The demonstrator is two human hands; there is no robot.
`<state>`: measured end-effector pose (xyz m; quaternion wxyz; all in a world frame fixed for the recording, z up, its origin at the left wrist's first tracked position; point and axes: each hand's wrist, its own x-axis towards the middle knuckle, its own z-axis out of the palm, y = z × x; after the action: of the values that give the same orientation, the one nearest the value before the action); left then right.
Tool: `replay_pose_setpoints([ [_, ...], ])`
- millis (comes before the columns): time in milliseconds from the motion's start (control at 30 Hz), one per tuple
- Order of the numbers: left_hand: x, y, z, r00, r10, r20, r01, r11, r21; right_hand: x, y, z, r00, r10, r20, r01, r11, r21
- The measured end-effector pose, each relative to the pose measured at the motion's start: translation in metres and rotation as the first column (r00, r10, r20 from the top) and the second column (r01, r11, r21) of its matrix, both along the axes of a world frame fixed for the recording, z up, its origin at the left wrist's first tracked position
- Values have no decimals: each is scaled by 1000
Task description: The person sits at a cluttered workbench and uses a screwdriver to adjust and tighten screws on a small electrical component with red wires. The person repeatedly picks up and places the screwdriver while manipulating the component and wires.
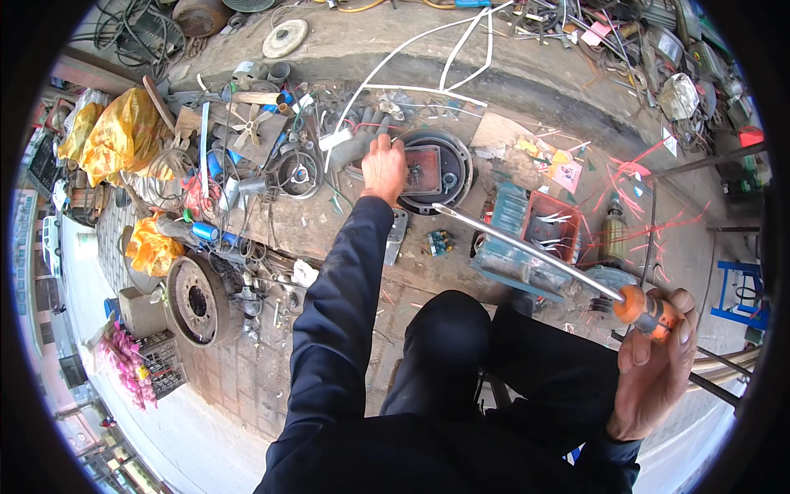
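My right hand (658, 354), raised at the right, grips a long screwdriver (527, 247) by its orange and black handle. The metal shaft slants up and left, its tip near the round dark metal housing (467, 169). Inside that housing lies a reddish square tray (423, 158) with small parts in it. At the left rim of the housing is my left hand (384, 170), its fingers curled closed and pointing away; what they hold is hidden. Beyond and left of it lies a grey glove (354, 148). A small blue-green part (439, 242) sits on the bench below the housing.
A teal and red plastic bin (527, 218) with white pieces stands right of the housing. Fan blades (248, 125), wires and motor parts crowd the left. A rusty wheel rim (196, 300) stands at lower left, below yellow bags (123, 132). Red wires (638, 193) spread at right.
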<state>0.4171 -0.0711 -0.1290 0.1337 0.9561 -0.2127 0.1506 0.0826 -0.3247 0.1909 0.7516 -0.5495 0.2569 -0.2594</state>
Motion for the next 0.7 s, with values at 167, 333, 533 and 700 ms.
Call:
replay_pose_setpoints([
  [167, 7, 1, -3, 1000, 16, -20, -14, 996, 91, 2, 0, -1, 1000, -3, 23, 3, 1000, 19],
  [333, 8, 1, -5, 1000, 17, -22, -14, 993, 115, 1, 0, -1, 1000, 20, 16, -21, 1000, 19],
  [533, 9, 0, -6, 999, -32, 23, 29, 991, 130, 0, -1, -1, 999, 36, 20, -37, 999, 23],
  [700, -13, 4, -7, 997, -73, 24, 71, 995, 76, 0, -4, -2, 999, 40, 28, -41, 999, 32],
])
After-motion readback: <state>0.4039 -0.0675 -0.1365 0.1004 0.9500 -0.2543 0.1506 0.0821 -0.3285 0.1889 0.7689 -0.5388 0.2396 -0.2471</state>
